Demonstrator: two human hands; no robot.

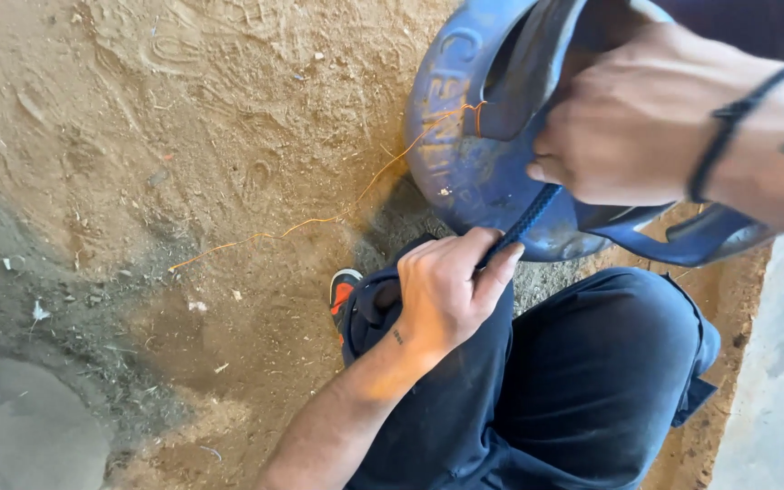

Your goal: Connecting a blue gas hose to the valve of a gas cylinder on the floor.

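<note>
A blue-painted tyre [451, 145] stands on the sandy ground in front of my knee, its side cut open into flaps. My right hand [632, 118], with a black band on the wrist, grips one of the cut blue flaps at the tyre's top. My left hand [446, 290] is closed around a dark ribbed strip [528, 218] that runs up from my fingers to the tyre under my right hand. My left hand rests just above my knee in dark trousers [592, 381].
A thin orange thread [319, 220] trails from the tyre leftwards across the brown dirt. My shoe with an orange patch [344, 292] shows below the tyre. A grey concrete slab [778, 381] lies at the right, and a grey rounded surface [20, 426] at the bottom left.
</note>
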